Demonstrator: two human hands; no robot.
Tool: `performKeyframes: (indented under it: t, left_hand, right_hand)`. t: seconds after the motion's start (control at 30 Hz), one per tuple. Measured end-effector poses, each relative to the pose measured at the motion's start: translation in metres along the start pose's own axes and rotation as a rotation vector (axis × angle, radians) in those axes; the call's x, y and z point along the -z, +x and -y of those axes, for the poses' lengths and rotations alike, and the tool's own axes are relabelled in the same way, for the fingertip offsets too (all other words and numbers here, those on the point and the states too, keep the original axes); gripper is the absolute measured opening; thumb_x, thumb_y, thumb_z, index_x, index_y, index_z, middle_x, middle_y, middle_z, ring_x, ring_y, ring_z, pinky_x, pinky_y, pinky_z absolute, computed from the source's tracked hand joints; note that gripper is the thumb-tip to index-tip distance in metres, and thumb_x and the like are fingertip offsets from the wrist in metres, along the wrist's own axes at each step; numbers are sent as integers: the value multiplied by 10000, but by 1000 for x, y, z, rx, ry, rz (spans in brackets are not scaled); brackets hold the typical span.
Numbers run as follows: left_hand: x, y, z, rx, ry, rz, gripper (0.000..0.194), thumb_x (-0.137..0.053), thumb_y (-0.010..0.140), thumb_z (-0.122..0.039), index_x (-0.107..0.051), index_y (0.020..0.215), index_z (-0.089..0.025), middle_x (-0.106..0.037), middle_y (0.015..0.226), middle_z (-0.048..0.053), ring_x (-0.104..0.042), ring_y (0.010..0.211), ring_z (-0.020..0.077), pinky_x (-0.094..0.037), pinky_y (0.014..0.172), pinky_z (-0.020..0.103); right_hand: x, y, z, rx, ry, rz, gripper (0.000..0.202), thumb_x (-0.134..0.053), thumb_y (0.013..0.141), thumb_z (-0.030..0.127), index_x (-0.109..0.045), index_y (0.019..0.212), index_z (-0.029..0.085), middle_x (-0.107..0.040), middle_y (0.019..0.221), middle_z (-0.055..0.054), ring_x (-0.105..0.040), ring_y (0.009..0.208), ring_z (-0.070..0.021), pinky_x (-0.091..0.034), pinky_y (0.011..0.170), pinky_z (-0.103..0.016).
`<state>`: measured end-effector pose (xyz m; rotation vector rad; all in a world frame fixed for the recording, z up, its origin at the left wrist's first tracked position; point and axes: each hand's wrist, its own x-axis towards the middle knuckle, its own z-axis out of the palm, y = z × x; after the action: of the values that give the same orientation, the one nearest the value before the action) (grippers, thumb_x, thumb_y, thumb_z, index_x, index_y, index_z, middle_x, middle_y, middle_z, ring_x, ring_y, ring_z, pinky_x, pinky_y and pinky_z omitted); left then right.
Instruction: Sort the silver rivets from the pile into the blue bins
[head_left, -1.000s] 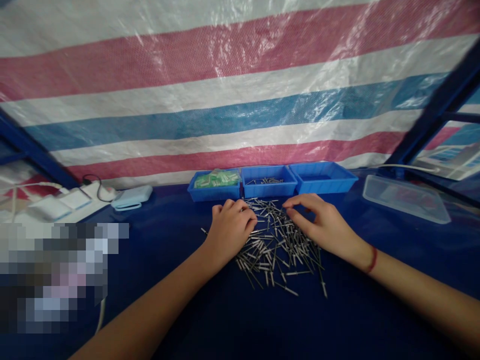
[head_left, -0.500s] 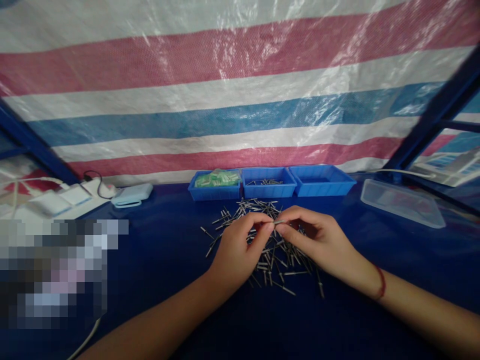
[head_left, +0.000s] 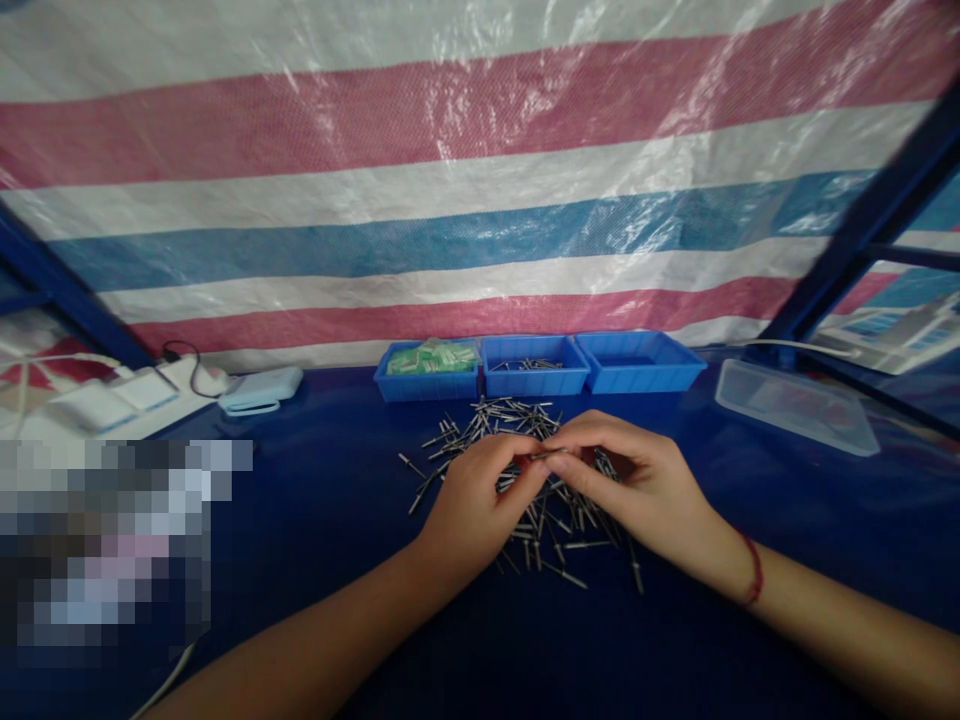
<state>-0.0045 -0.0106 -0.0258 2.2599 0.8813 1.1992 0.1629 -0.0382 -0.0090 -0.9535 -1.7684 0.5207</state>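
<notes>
A small metal blind rivet [head_left: 551, 454] is pinched at the fingertips, mostly hidden by them. My left hand [head_left: 484, 495] grips it between thumb and index finger from the left. From the right, my right hand [head_left: 649, 480] pinches it the same way, and the fingertips of both hands meet. Under and around the hands lies a loose pile of blind rivets [head_left: 559, 520], silvery with long thin pins, pointing every way. My hands cover the middle of the pile.
Behind the pile stand a blue bin with green-tinted plastic bags [head_left: 427, 385], a blue bin with some rivets [head_left: 536, 382] and a third blue bin [head_left: 641, 378]. A clear plastic lid [head_left: 795, 410] lies right. Left are a light blue case [head_left: 262, 388] and a power strip [head_left: 169, 395].
The fingertips have closed in on each other and dipped slightly, covering more of the rivet. The whole view has shifted a little; the pile looks the same.
</notes>
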Motion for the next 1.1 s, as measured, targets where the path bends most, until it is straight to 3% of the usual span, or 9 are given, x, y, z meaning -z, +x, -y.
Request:
performKeyframes:
  t: [0.3,0.43,0.53,0.6,0.67,0.8,0.93,1.1]
  left_hand:
    - [2,1,1,-75,-34,-107,64,-573,834,-147,-579,884,-187,-635,807,-6,-583,707,110,-466,678,230]
    - [2,2,-2,-118,-39,-148,70,-576,829,-139,-567,875,-190,-612,802,-10,-570,695,101,-455,663,224]
    - [2,1,-2,-108,-42,-147,100,-577,832,-155,-548,918,-197,-610,823,-2,-572,722,111,-454,677,240]
    - [3,2,0,-82,-61,-163,224,-581,829,-171,-505,1039,-199,-609,880,17,-577,753,121,-455,695,261]
    - [6,4,6,-61,-76,-191,328,-567,836,-176,-440,1137,-197,-604,929,37,-583,779,129,-454,698,276]
    - [15,13,22,-29,-21,-213,248,-497,869,-161,-444,1110,-186,-605,898,38,-583,779,126,-442,662,262]
    - [25,21,40,44,52,-192,318,-514,834,-114,-424,1136,-159,-612,861,21,-588,763,124,-459,696,270]
    - [34,24,54,10,247,-89,193,-472,849,-81,-584,985,-162,-632,905,42,-589,867,161,-460,817,334]
  right_hand:
    - [0,3,-2,-1,-19,-9,131,-617,809,208,-684,916,239,-694,874,-21,-642,803,-146,-513,718,-282]
    - [-1,1,-8,-69,-52,-39,109,-630,801,264,-669,889,214,-692,805,-22,-633,712,-149,-511,638,-274]
    - [2,3,-7,-33,-85,62,127,-578,842,276,-662,908,208,-695,847,-32,-641,760,-153,-513,684,-281]
    - [8,9,-6,35,-177,91,139,-544,864,271,-663,901,210,-697,888,-39,-640,817,-159,-504,742,-297]
    - [16,22,-8,98,-333,10,147,-534,869,277,-665,878,209,-700,886,-42,-633,823,-167,-490,762,-317]
    - [27,62,-27,142,-642,-187,210,-502,876,314,-674,862,192,-706,849,-60,-628,777,-196,-487,737,-360]
    - [24,87,-47,169,-877,-63,228,-521,856,314,-677,884,149,-701,873,-108,-622,842,-261,-462,803,-436]
    - [16,56,-42,190,-791,18,194,-506,858,286,-655,911,174,-700,893,-80,-618,850,-241,-462,807,-422]
